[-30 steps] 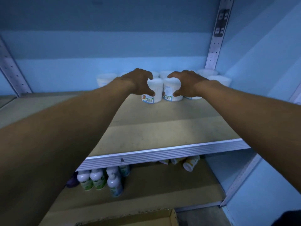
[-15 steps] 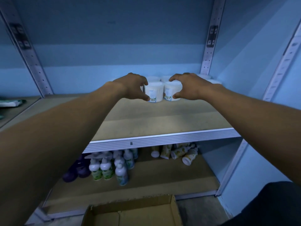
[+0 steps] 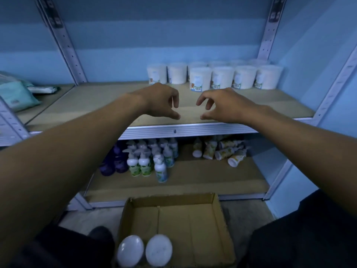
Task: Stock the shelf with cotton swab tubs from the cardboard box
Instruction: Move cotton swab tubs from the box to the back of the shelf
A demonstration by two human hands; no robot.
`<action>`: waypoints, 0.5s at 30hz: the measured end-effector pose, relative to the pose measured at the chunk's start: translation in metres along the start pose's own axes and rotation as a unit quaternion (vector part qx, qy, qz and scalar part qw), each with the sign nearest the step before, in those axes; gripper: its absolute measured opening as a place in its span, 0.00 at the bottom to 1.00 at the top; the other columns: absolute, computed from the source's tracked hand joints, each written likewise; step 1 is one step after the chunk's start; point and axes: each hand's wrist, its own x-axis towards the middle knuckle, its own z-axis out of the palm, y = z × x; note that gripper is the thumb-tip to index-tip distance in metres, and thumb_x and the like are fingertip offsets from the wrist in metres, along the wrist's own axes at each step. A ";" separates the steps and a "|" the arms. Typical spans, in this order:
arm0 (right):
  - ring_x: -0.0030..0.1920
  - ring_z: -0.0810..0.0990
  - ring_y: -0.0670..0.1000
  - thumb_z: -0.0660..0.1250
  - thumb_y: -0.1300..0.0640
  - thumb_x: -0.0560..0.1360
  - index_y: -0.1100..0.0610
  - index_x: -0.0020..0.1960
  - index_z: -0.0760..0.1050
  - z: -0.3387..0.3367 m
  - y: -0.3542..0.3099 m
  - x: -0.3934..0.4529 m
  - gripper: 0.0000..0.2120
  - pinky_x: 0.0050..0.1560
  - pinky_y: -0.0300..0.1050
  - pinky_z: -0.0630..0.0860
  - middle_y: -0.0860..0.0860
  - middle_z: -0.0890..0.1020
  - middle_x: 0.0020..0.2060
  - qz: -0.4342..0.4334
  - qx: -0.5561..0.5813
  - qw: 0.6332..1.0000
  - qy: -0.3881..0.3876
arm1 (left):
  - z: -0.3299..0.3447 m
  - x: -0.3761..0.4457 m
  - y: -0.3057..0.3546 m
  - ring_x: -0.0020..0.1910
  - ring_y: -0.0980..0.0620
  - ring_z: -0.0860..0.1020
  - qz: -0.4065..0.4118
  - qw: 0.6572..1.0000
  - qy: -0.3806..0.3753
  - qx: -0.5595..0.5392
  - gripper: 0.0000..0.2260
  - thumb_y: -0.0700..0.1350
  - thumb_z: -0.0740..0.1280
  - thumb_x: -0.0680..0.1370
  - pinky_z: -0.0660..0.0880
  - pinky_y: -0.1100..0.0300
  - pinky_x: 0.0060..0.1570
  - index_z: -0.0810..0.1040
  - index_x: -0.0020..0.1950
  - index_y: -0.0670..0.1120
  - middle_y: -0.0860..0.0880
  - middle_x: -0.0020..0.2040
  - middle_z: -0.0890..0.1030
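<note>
A: Head view. Left hand (image 3: pixel 162 101) and right hand (image 3: pixel 222 105) hover above the shelf (image 3: pixel 96 105) front, fingers loosely curled, holding nothing.

B: Tubs?

A: Shelved tubs (image 3: pixel 212 76) stand upright in rows at the back right. Two more tubs (image 3: pixel 144 250) sit in the cardboard box (image 3: pixel 202 219), lids up, touching.

B: Handling?

A: Likely light, rigid plastic, smooth-sided. I'd grip round the wall below the lid, one per hand. Long axis vertical; labels on the shelf face outward.
</note>
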 end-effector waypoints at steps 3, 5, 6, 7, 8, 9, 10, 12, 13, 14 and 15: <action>0.51 0.79 0.49 0.77 0.46 0.70 0.46 0.56 0.79 0.020 -0.013 -0.013 0.17 0.54 0.48 0.76 0.46 0.82 0.46 -0.026 0.007 1.000 -0.008 | 0.018 -0.022 -0.005 0.50 0.50 0.76 0.002 1.000 -0.016 -0.002 0.17 0.59 0.75 0.70 0.73 0.54 0.52 0.78 0.52 0.51 0.52 0.48 0.81; 0.50 0.80 0.49 0.78 0.46 0.68 0.46 0.54 0.79 0.032 -0.019 -0.020 0.17 0.53 0.48 0.76 0.46 0.83 0.45 -0.040 0.020 0.999 -0.012 | 0.033 -0.035 -0.010 0.49 0.49 0.77 0.001 1.000 -0.022 -0.014 0.17 0.58 0.75 0.69 0.74 0.54 0.52 0.77 0.51 0.51 0.52 0.48 0.81; 0.49 0.80 0.48 0.79 0.46 0.68 0.46 0.53 0.79 0.038 -0.022 -0.024 0.17 0.53 0.47 0.76 0.46 0.83 0.45 -0.043 0.027 0.999 -0.014 | 0.041 -0.042 -0.013 0.49 0.49 0.77 0.001 0.999 -0.028 -0.018 0.17 0.58 0.75 0.69 0.74 0.53 0.52 0.77 0.50 0.51 0.52 0.48 0.81; 0.49 0.80 0.48 0.79 0.46 0.67 0.46 0.54 0.79 0.044 -0.026 -0.028 0.17 0.52 0.47 0.75 0.47 0.83 0.45 -0.045 0.032 0.998 -0.017 | 0.048 -0.049 -0.016 0.48 0.49 0.77 0.001 0.999 -0.034 -0.019 0.17 0.58 0.75 0.69 0.75 0.53 0.51 0.77 0.51 0.52 0.52 0.48 0.80; 0.49 0.80 0.49 0.79 0.46 0.68 0.47 0.54 0.79 0.050 -0.030 -0.032 0.18 0.51 0.46 0.75 0.47 0.83 0.46 -0.046 0.038 0.998 -0.024 | 0.055 -0.055 -0.019 0.47 0.49 0.77 0.001 0.999 -0.040 -0.021 0.17 0.58 0.76 0.69 0.75 0.54 0.50 0.77 0.51 0.52 0.52 0.48 0.80; 0.50 0.80 0.49 0.79 0.46 0.68 0.47 0.55 0.80 0.057 -0.033 -0.036 0.18 0.51 0.46 0.75 0.47 0.83 0.47 -0.048 0.046 0.997 -0.032 | 0.061 -0.062 -0.022 0.47 0.49 0.78 0.001 0.999 -0.043 -0.027 0.17 0.57 0.76 0.69 0.74 0.55 0.50 0.77 0.52 0.52 0.52 0.48 0.81; 0.50 0.80 0.49 0.79 0.46 0.68 0.47 0.56 0.79 0.065 -0.036 -0.040 0.18 0.51 0.46 0.76 0.48 0.82 0.48 -0.047 0.055 0.996 -0.044 | 0.066 -0.068 -0.025 0.47 0.50 0.78 0.001 0.998 -0.046 -0.036 0.17 0.56 0.76 0.69 0.74 0.55 0.50 0.78 0.53 0.51 0.52 0.47 0.81; 0.52 0.80 0.49 0.78 0.45 0.70 0.46 0.58 0.79 0.080 -0.041 -0.048 0.19 0.52 0.48 0.77 0.48 0.82 0.51 -0.042 0.066 0.994 -0.071 | 0.077 -0.081 -0.031 0.48 0.50 0.79 0.000 0.997 -0.052 -0.049 0.17 0.55 0.76 0.70 0.74 0.56 0.50 0.79 0.55 0.52 0.53 0.48 0.81; 0.53 0.80 0.49 0.78 0.45 0.70 0.46 0.59 0.78 0.087 -0.042 -0.052 0.19 0.53 0.48 0.78 0.48 0.81 0.52 -0.039 0.068 0.994 -0.082 | 0.084 -0.086 -0.034 0.47 0.51 0.78 0.000 0.997 -0.061 -0.053 0.18 0.56 0.76 0.70 0.75 0.56 0.50 0.78 0.57 0.53 0.53 0.49 0.81; 0.53 0.80 0.49 0.78 0.45 0.70 0.46 0.60 0.78 0.096 -0.044 -0.054 0.20 0.53 0.48 0.78 0.48 0.81 0.53 -0.035 0.069 0.993 -0.090 | 0.090 -0.092 -0.037 0.46 0.52 0.78 0.000 0.996 -0.073 -0.054 0.20 0.57 0.76 0.70 0.75 0.55 0.51 0.78 0.59 0.54 0.54 0.50 0.81; 0.53 0.80 0.49 0.78 0.45 0.69 0.46 0.60 0.78 0.105 -0.045 -0.056 0.21 0.54 0.48 0.77 0.48 0.81 0.53 -0.031 0.070 0.993 -0.094 | 0.097 -0.096 -0.040 0.44 0.54 0.77 -0.004 0.995 -0.087 -0.054 0.22 0.58 0.76 0.70 0.75 0.55 0.51 0.77 0.61 0.54 0.54 0.52 0.81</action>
